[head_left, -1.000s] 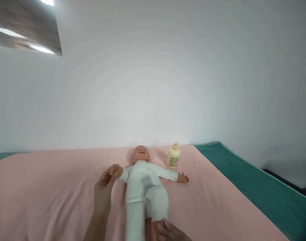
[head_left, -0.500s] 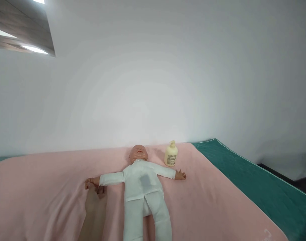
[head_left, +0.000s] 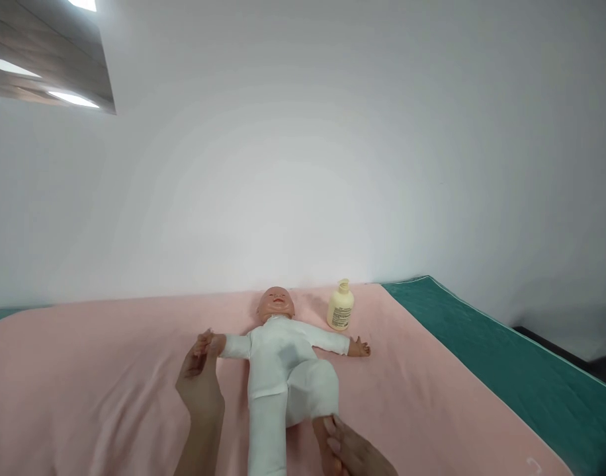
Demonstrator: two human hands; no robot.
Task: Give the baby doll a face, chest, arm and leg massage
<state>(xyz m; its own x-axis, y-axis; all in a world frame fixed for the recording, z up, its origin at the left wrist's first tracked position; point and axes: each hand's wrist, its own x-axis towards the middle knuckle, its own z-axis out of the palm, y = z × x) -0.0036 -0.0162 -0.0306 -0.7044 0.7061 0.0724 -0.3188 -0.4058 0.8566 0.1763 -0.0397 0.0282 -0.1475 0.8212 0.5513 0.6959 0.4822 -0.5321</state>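
Note:
A baby doll point(head_left: 266, 363) in white clothes lies on its back on a pink sheet, head toward the wall. My left hand point(head_left: 202, 377) is closed around the doll's hand at the left, its thumb and fingers pinching there. At the bottom, my right hand point(head_left: 350, 446) grips the doll's lower leg point(head_left: 323, 439) near the ankle. That leg is bent, with the knee raised, while the other leg lies straight. The doll's arm at the right stretches outward on the sheet, untouched.
A pale yellow pump bottle point(head_left: 341, 307) stands beside the doll's head at the right. The pink sheet point(head_left: 417, 396) covers a green mat point(head_left: 462, 330), which shows along the right edge. A white wall point(head_left: 303, 165) rises behind.
My right hand has come into view and holds the doll's leg, which is now bent. My left hand has moved up and right, taking hold of the doll's hand and shifting its arm inward.

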